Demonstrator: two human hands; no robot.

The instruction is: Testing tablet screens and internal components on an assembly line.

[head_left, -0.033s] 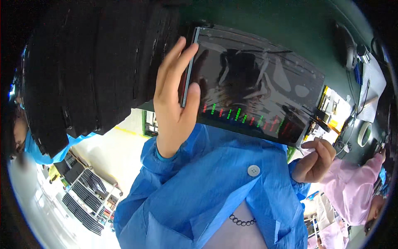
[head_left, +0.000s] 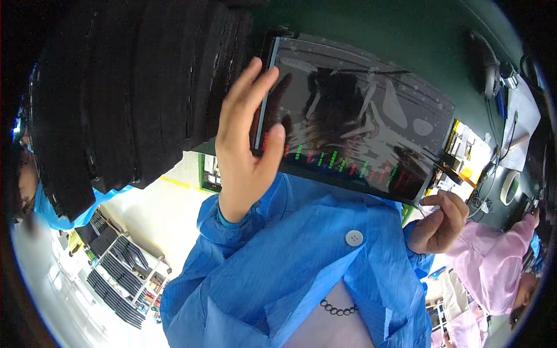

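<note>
Panel (head_left: 360,122) dead centre, a dark glossy flat screen panel held up above the green table (head_left: 406,35), tilted so its far end drops toward four o'clock, with small green and red marks running along its lower edge. Left hand (head_left: 243,151) has the nine o'clock end: fingers stretched long and flat up the near face, thumb hooked round the lower corner, a loose open clasp rather than a fist. Right hand (head_left: 441,223) takes the five o'clock corner, fingers curled in, fingertips pinching the panel's edge (thumb's exact contact is hard to make out). Blue sleeves (head_left: 301,261) of a smock fill six o'clock, one white button (head_left: 353,238) showing. At ten o'clock, just beside the left hand, a tall stack of black trays (head_left: 133,98). Out at three o'clock a tape roll (head_left: 510,187) and papers (head_left: 522,122) on the table, and at four o'clock a person in pink (head_left: 499,267)
</note>
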